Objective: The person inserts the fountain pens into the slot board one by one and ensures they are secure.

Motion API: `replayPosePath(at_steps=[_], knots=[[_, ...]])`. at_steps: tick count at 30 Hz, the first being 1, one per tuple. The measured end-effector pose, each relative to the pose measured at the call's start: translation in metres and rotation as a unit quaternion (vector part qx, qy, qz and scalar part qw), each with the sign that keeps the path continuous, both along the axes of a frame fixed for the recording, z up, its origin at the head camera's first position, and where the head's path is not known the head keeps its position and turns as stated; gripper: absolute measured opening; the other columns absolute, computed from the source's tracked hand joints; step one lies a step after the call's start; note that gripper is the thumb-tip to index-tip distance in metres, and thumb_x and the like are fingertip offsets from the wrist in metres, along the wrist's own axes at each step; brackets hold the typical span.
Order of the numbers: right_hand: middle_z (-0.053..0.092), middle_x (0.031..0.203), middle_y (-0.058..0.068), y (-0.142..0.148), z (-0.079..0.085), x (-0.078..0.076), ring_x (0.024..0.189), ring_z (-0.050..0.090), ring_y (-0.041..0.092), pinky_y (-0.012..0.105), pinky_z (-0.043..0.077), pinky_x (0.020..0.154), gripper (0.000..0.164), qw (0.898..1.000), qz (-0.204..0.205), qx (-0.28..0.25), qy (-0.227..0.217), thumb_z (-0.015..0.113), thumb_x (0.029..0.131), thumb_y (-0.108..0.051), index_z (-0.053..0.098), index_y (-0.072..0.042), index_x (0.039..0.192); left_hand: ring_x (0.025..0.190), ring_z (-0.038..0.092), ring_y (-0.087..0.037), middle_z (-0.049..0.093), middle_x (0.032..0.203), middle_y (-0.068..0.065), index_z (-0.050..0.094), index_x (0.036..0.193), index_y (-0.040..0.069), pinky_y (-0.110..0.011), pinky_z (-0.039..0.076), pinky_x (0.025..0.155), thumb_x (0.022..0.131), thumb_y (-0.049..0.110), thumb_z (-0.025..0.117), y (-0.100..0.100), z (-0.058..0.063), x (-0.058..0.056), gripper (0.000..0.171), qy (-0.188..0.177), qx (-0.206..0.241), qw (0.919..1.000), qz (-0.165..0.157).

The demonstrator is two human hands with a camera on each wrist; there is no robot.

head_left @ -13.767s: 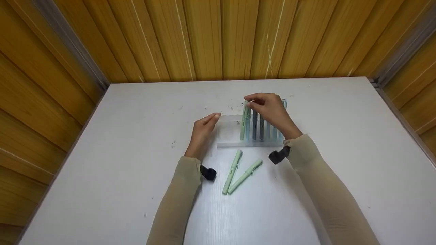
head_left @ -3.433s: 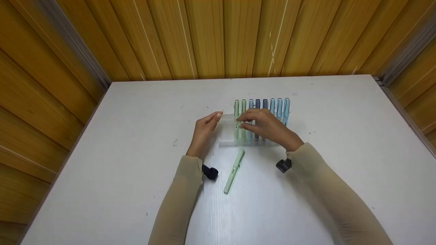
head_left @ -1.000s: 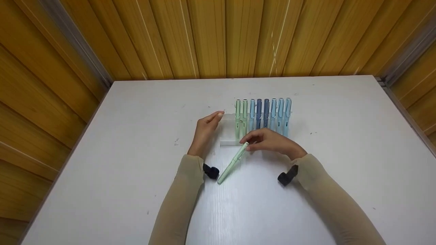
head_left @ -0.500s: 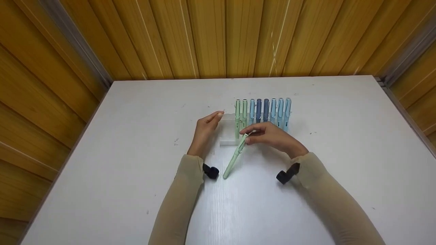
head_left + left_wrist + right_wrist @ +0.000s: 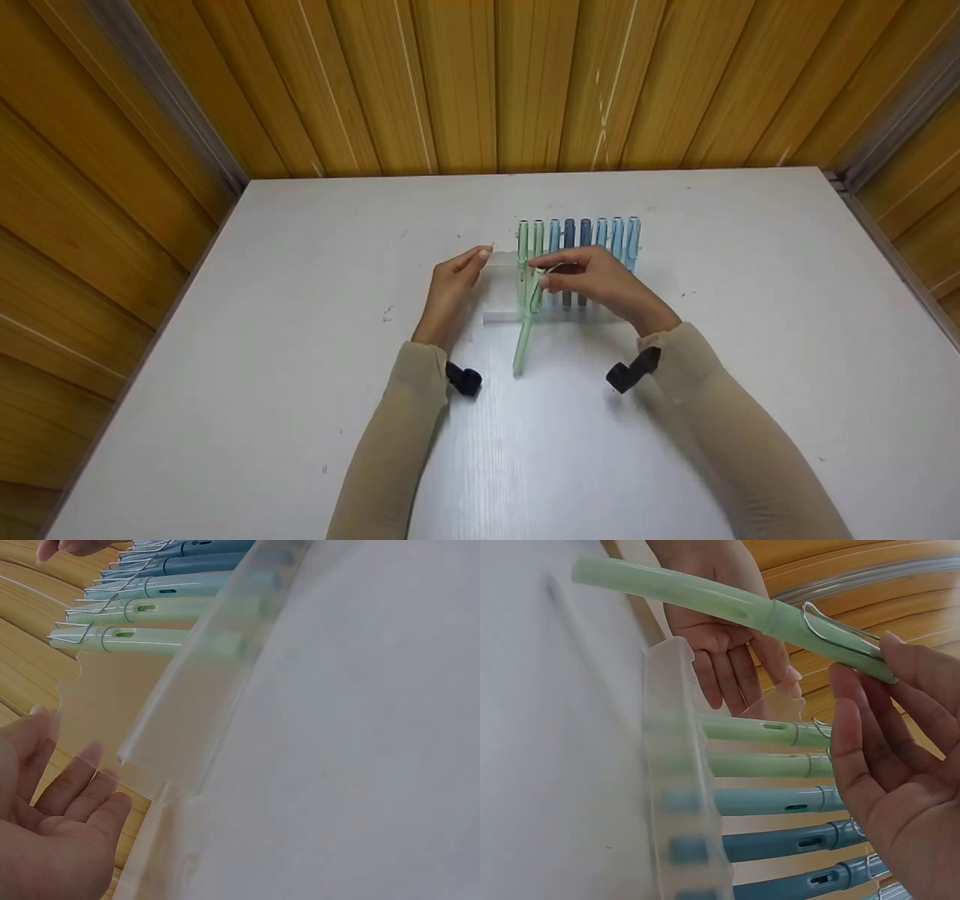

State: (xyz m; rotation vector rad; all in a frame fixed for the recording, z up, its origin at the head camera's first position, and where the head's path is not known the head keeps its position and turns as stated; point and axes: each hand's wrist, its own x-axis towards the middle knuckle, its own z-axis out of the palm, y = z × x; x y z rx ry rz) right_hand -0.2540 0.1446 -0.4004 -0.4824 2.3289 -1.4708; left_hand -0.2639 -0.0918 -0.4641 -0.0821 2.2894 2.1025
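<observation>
My right hand (image 5: 611, 289) pinches a light green pen (image 5: 697, 598) by its clipped cap end. The pen hangs tilted in front of a clear pen stand (image 5: 499, 316), its lower end off the table. My left hand (image 5: 451, 291) grips the stand's left edge between thumb and fingers, seen through the plastic in the left wrist view. Upright in the stand are two green pens (image 5: 142, 640), then light blue pens (image 5: 617, 234) and two dark blue pens (image 5: 802, 841). My right hand hides parts of several pens in the head view.
The stand's left part (image 5: 112, 697) holds no pens. A white table (image 5: 300, 315) spreads around it, with small dark marks. Yellow wood-like panels (image 5: 450, 90) rise behind the table. A small black camera (image 5: 465, 381) sits on each wrist.
Earlier, two green pens lay on the table, later one. My right hand has since taken that last pen and raised it towards the stand. The left hand stays at the stand's edge.
</observation>
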Motion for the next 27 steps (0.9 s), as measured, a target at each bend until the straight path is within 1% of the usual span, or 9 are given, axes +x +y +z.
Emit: replayPosePath(at_steps=[4,6,12,16,20,23,27], knots=[[0.068,0.113,0.003,-0.003,0.009,-0.003,0.098,0.064,0.024,0.047,0.051,0.093,0.043,1.000,-0.014,-0.004,0.006,0.075,0.083,-0.039,0.068,-0.022,0.122,0.132,0.049,-0.015,0.058,0.136,0.004,0.066,0.124,0.023,-0.033,0.040,0.110,0.093,0.044,0.060,0.001,0.000,0.000,0.038,0.001,-0.004,1.0000,0.005],[0.067,0.115,0.003,-0.005,0.014,-0.004,0.099,0.064,0.021,0.047,0.051,0.095,0.042,1.000,-0.020,-0.010,0.012,0.075,0.083,-0.038,0.068,-0.020,0.121,0.132,0.049,-0.015,0.059,0.135,0.004,0.067,0.123,0.023,-0.033,0.040,0.110,0.093,0.044,0.060,0.001,-0.001,0.000,0.037,0.001,-0.005,1.0000,0.005],[0.066,0.117,0.004,-0.012,0.023,-0.011,0.098,0.063,0.016,0.033,0.054,0.087,0.039,0.998,-0.022,-0.023,0.053,0.074,0.085,-0.032,0.068,-0.015,0.119,0.132,0.049,-0.014,0.060,0.134,0.006,0.067,0.123,0.024,-0.034,0.039,0.111,0.093,0.045,0.060,0.000,0.001,0.000,0.037,0.002,-0.009,0.9999,0.004],[0.066,0.120,0.004,-0.016,0.027,-0.013,0.098,0.061,0.016,0.032,0.053,0.088,0.038,0.997,-0.021,-0.031,0.065,0.072,0.087,-0.031,0.068,-0.013,0.120,0.133,0.047,-0.015,0.059,0.135,0.004,0.066,0.124,0.022,-0.035,0.039,0.111,0.093,0.044,0.060,-0.001,0.000,0.001,0.038,-0.001,0.008,1.0000,-0.004],[0.066,0.121,0.004,-0.020,0.030,-0.017,0.099,0.061,0.016,0.036,0.052,0.091,0.037,0.997,-0.026,-0.037,0.067,0.072,0.087,-0.030,0.068,-0.013,0.120,0.134,0.046,-0.016,0.058,0.136,0.002,0.066,0.124,0.019,-0.035,0.039,0.111,0.094,0.042,0.060,-0.001,0.000,0.001,0.038,0.002,0.022,0.9997,-0.010],[0.066,0.120,0.003,-0.022,0.032,-0.020,0.099,0.061,0.016,0.037,0.052,0.091,0.035,0.996,-0.034,-0.037,0.068,0.071,0.088,-0.029,0.068,-0.015,0.119,0.133,0.048,-0.015,0.059,0.135,0.002,0.066,0.124,0.020,-0.036,0.040,0.110,0.094,0.042,0.060,-0.001,0.000,0.000,0.038,0.007,0.008,0.9999,-0.007],[0.067,0.118,0.005,-0.026,0.035,-0.023,0.096,0.062,0.014,0.033,0.053,0.088,0.033,0.995,-0.050,-0.037,0.074,0.070,0.089,-0.029,0.069,-0.016,0.119,0.132,0.049,-0.015,0.059,0.135,0.003,0.066,0.124,0.022,-0.037,0.041,0.109,0.093,0.044,0.060,-0.002,0.000,0.000,0.038,0.010,-0.007,0.9999,-0.005]])
